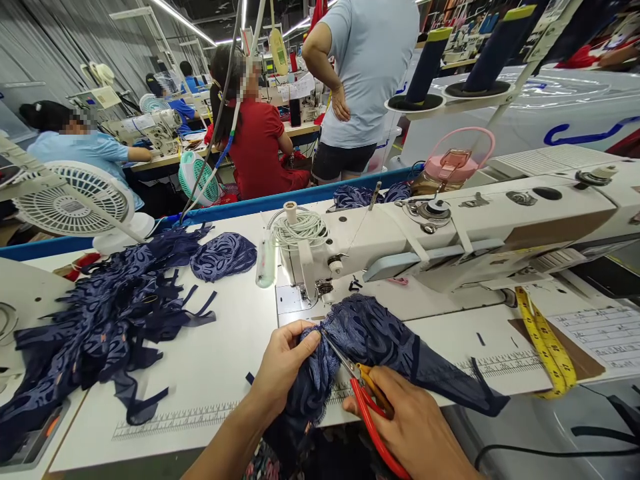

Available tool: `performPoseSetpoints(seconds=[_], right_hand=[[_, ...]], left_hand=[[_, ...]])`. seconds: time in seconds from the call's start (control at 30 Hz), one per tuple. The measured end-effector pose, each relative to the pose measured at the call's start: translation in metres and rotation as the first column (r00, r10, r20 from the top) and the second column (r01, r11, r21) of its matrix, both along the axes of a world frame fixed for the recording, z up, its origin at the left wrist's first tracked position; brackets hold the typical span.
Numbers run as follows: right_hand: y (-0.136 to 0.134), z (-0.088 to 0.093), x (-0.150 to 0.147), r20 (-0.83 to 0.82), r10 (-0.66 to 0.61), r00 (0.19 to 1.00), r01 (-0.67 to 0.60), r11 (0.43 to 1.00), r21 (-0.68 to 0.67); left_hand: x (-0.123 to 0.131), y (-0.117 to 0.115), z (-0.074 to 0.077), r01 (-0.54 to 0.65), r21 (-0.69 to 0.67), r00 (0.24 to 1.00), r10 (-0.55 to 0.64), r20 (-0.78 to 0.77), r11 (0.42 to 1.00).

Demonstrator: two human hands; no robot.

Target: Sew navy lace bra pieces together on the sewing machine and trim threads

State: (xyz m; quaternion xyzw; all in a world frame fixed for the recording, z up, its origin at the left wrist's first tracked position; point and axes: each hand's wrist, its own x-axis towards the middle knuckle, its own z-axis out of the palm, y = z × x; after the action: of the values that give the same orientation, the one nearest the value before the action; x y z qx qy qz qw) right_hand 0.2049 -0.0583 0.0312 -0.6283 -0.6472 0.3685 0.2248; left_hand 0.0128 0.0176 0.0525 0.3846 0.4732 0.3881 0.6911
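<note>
My left hand (281, 365) pinches the edge of a navy lace garment piece (380, 340) lying on the white sewing table (210, 373) just in front of the needle. My right hand (415, 427) grips red-handled thread snips (363, 393), whose blades point up-left at the fabric edge beside my left thumb. The white sewing machine (450, 233) stretches across the table behind the fabric, its needle area (320, 290) right above the lace.
A heap of navy lace pieces and straps (105, 327) covers the table's left side. A white fan (75, 200) stands at the far left, a yellow tape measure (547, 347) and a paper form (600, 333) at the right. A pink bottle (453, 167) sits behind the machine. Other workers sit and stand beyond.
</note>
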Motion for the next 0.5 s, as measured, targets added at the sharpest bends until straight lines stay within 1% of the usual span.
performPoseSetpoints(seconds=[0.1,0.2,0.27,0.3,0.33,0.37,0.43,0.47,0.5], right_hand=[[0.002,0.0,-0.002,-0.068,0.004,0.998,-0.007,0.999,-0.032],[0.001,0.001,-0.003,-0.115,0.009,0.993,-0.015,0.998,-0.053],[0.0,0.001,0.001,-0.077,-0.009,0.997,0.006,0.999,-0.047],[0.0,0.001,0.005,-0.032,-0.031,0.999,0.03,0.999,-0.029],[0.0,0.002,0.012,0.026,-0.06,0.998,0.06,0.998,-0.001],[0.001,0.003,0.021,0.096,-0.101,0.99,0.098,0.995,0.034],[0.006,0.008,0.047,0.259,-0.189,0.947,0.167,0.981,0.103],[0.01,0.01,0.064,0.35,-0.231,0.908,0.195,0.971,0.135],[0.014,0.011,0.081,0.438,-0.259,0.861,0.203,0.964,0.17]], left_hand=[[0.001,-0.002,0.0,-0.001,-0.011,1.0,0.001,0.005,1.0],[0.001,-0.004,0.0,0.022,0.003,0.999,-0.022,-0.031,1.0],[-0.003,-0.002,0.001,0.063,0.056,0.99,-0.055,-0.13,0.996],[-0.007,0.002,0.002,0.107,0.087,0.974,-0.087,-0.208,0.99],[-0.011,0.008,0.004,0.175,0.118,0.944,-0.132,-0.303,0.978],[-0.016,0.015,0.005,0.273,0.145,0.888,-0.191,-0.419,0.951],[-0.025,0.032,0.007,0.475,0.164,0.717,-0.272,-0.642,0.864],[-0.03,0.04,0.007,0.541,0.163,0.633,-0.271,-0.725,0.825],[-0.033,0.045,0.007,0.556,0.178,0.578,-0.224,-0.785,0.812]])
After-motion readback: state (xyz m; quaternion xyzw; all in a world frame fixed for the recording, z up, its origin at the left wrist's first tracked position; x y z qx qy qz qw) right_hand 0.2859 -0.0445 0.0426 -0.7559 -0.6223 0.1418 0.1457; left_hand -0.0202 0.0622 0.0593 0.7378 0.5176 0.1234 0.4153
